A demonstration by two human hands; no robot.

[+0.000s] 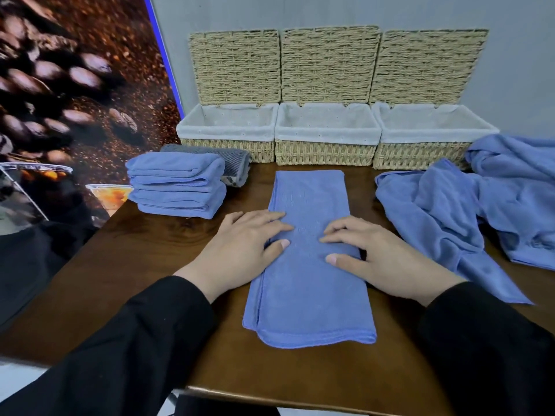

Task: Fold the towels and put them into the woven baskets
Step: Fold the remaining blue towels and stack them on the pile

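Head view: folded stack (180, 184) left, loose towels (468, 211) right, baskets (326, 151) behind.

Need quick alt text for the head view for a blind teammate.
Both hands, left and right, press flat on a long folded blue towel on a table. Behind stand three open baskets, folded towels left, loose towels right.

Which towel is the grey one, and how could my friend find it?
Start at the three woven baskets along the wall and go to the left one. In front of it sits a stack of folded blue towels; the grey towel lies folded behind that stack. It is the only grey, ribbed one; every other towel is blue.
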